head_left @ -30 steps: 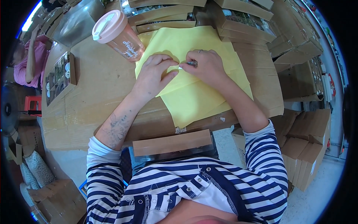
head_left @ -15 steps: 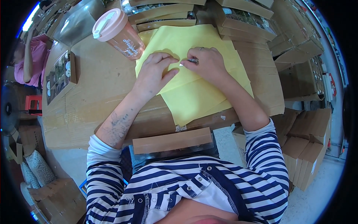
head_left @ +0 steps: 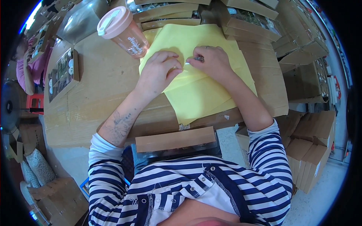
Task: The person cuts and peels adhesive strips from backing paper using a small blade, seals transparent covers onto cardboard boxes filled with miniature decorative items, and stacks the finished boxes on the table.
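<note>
Over a stack of yellow paper sheets point(head_left: 196, 101), my right hand point(head_left: 213, 62) is closed around a small dark, metallic-looking object point(head_left: 199, 58). A pale tip shows at my thumb; the rest is hidden by the fingers. Just to its left, my left hand point(head_left: 157, 73) rests on the paper with fingers curled and thumb and forefinger brought together. Whether something tiny sits in that pinch is too small to tell. A narrow gap of yellow paper separates the two hands. Beyond my left hand stands a pink cup point(head_left: 130, 39) with a white-topped lid.
Cardboard covers the table point(head_left: 96, 101). At its left lies a divided carton point(head_left: 62, 73) of small items; more filled cartons point(head_left: 252, 22) are stacked at the back. Folded boxes point(head_left: 311, 147) stand at the right. A person in pink point(head_left: 37, 67) sits far left beside a fan point(head_left: 9, 107).
My left thumb and forefinger have closed toward each other. My right hand has shifted slightly right, still gripping the small dark object. A carton now shows in front of the person in pink.
</note>
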The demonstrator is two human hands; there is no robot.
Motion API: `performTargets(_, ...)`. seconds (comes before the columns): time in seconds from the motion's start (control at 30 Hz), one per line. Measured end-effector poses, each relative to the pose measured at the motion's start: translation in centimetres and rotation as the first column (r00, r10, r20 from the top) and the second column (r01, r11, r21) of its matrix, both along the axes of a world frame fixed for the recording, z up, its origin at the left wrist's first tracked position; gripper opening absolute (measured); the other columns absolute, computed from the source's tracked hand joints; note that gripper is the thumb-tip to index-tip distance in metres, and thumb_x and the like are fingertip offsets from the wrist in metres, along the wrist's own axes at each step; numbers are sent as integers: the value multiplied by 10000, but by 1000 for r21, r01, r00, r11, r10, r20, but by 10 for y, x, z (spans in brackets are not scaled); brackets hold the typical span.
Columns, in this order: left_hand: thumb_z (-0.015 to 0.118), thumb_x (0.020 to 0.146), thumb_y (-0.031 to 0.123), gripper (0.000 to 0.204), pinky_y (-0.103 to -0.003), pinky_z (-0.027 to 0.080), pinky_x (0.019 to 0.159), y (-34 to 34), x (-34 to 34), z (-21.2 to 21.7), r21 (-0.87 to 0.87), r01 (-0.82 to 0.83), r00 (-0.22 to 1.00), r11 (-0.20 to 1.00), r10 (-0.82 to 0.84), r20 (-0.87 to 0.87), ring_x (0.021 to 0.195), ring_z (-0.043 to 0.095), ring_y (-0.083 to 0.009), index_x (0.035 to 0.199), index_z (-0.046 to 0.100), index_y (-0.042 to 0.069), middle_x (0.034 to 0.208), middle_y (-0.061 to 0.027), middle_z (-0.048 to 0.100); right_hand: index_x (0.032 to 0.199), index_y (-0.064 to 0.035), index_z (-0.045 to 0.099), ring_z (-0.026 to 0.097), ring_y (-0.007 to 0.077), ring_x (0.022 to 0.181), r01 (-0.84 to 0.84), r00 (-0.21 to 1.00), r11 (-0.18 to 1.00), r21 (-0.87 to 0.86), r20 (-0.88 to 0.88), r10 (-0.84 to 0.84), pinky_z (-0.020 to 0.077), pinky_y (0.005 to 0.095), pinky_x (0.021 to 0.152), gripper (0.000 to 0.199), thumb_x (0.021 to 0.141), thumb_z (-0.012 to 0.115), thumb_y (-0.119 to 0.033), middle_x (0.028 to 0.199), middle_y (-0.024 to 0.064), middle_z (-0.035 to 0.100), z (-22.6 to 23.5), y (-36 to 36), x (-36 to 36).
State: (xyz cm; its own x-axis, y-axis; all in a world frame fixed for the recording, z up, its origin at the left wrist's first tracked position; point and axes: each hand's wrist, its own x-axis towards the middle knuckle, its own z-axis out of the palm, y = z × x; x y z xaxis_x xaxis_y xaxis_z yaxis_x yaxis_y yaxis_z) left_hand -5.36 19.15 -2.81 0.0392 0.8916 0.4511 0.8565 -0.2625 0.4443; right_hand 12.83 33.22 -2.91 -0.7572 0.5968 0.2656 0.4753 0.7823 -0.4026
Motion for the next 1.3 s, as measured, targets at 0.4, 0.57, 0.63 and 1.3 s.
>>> performTargets(0.4,769,875,181,174,-225,418,611,-83,28,78,-689,423,852,588,-1,523,733,581,-60,910,675,40,816,8,673,800,-70,623,608,262,698,-3,998,999,-35,69,6,446,397,656,401,840,719,-458,704,72,619,3,7,1)
performTargets(0.57,780,872,197,197,-250,441,609,-103,33,68,-662,448,832,601,-8,555,713,590,-71,912,673,36,822,-9,701,756,-70,584,597,273,687,-12,999,999,-53,43,14,421,406,703,426,847,696,-470,687,61,620,3,4,0)
performTargets(0.63,778,864,214,207,-276,460,629,-106,34,66,-672,444,809,593,58,585,714,616,-109,913,671,44,833,-18,704,756,-70,583,595,272,685,-2,999,999,-49,54,5,422,403,704,429,846,696,-475,686,62,619,3,3,1)
performTargets(1.3,815,768,381,734,-355,567,723,-161,60,58,-274,128,989,953,-101,108,824,652,-245,1314,473,30,1304,-199,504,794,-59,590,555,244,668,7,999,999,-52,42,-5,426,384,639,416,850,717,-451,693,68,575,0,5,3)
